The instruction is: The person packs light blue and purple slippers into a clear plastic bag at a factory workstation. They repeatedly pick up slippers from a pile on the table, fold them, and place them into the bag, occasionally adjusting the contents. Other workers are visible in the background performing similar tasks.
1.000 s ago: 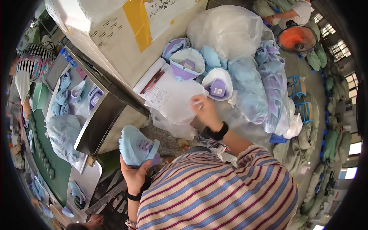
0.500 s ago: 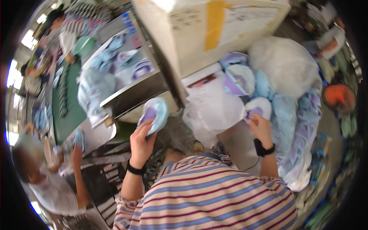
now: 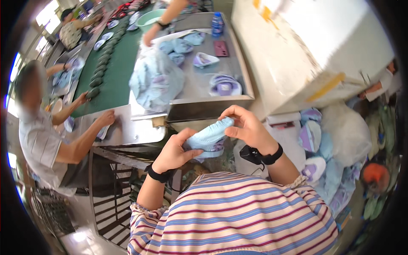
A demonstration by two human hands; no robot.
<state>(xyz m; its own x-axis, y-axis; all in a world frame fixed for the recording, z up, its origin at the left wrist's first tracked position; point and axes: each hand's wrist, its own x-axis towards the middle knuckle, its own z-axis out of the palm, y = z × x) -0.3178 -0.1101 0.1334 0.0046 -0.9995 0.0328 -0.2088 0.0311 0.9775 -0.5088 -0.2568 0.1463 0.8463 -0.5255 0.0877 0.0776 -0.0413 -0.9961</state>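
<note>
A light blue cloth shoe upper [image 3: 210,137], with purple at its lower side, is held in front of my chest, between both hands. My left hand [image 3: 175,152] grips its near left end, thumb along the lower edge. At the far right end, the fingers and thumb of my right hand [image 3: 248,127] close on the rim. Just beyond lies a metal-edged tray table [image 3: 208,105] bearing more blue and purple uppers, among them a striped purple one [image 3: 225,86]. To the right, a white and purple upper [image 3: 313,168] rests on a pile by my right forearm.
A large white box [image 3: 293,55] stands at the far right, with a clear plastic bag [image 3: 346,134] below it. At left, a co-worker [image 3: 51,140] sits by a green conveyor [image 3: 87,91] holding dark rounded pieces. Another person's arm [image 3: 170,15] reaches over the tray table.
My right hand has left the pile at the right and now holds the upper together with my left hand. The upper has turned, blue side up. The view has swung left.
</note>
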